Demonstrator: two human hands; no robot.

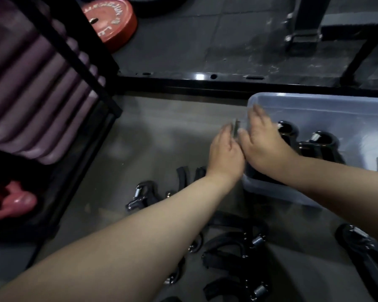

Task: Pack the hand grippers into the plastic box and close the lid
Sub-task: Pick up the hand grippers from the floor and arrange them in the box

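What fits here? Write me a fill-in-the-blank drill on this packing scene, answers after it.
1. The clear plastic box already holds ____ hand grippers.
2. Both hands, left hand and right hand, meet at the box's ____ edge.
3. More loose grippers lie on the ____.
4. The round weight plate at the top is ____.

Answers: some; left; floor; red

Dim, motion-blurred (hands worst), wide-angle edge warping.

Both hands (247, 149) at plastic box (314, 103) corner, hand grippers (234, 247) on floor
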